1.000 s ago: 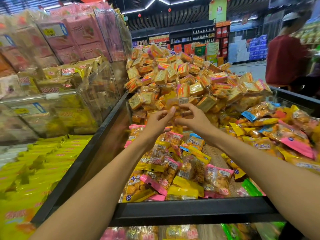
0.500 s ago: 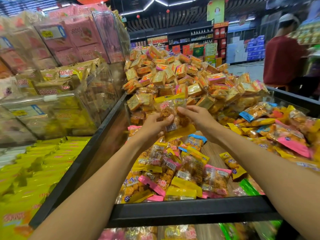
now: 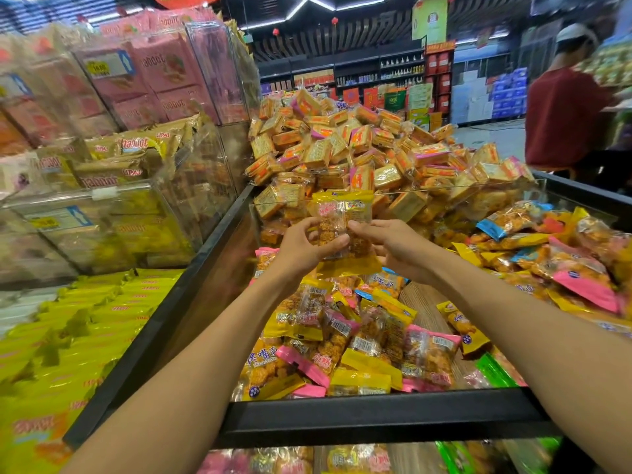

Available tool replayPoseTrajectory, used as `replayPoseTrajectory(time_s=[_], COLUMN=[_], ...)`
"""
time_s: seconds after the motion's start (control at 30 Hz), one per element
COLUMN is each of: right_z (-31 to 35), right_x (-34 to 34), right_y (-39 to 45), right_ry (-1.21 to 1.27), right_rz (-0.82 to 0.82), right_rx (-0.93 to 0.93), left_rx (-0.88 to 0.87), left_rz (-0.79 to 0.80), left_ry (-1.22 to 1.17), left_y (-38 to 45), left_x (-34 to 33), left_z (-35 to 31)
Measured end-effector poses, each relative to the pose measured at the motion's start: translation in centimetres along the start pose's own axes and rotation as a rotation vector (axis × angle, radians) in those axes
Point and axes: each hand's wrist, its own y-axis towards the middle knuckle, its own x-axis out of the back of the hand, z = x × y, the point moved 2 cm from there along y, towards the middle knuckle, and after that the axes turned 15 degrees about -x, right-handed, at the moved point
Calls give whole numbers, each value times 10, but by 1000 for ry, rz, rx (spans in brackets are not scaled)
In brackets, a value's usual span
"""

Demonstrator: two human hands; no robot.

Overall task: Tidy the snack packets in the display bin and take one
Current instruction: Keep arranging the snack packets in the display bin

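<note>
Yellow packet [image 3: 342,217] raised; left hand [image 3: 304,248], right hand [image 3: 393,246] grip its lower half.

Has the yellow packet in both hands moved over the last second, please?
Yes: the yellow packet has risen clear of the clear divider's top edge.

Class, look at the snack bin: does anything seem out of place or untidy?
Yes. Packets lie jumbled at all angles, leaving a bare wooden patch. Both hands, left and right, hold one yellow packet above the bin.
</note>
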Motion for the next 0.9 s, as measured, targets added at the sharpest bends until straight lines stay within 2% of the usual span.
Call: replayPoseTrajectory(time_s=[0.27,0.47,0.57,0.73,0.9], right_z=[-10,-8,-9,-8,2], right_x=[12,4,16,28,37], right_y=[17,5,6,-4,-13], right_ry=[-5,-139,-231,-309,-398], right_rz=[31,-59,-161,-285,-370], right_rx=[69,30,34,14,26], left_rx=[-59,-5,111,457,582], left_rz=[-34,-110,-160,-137,-106], left_ry=[116,179,311,406,495], left_y=[2,2,1,-8,-11], left_x=[2,20,43,74,78], left_z=[4,9,21,47,59])
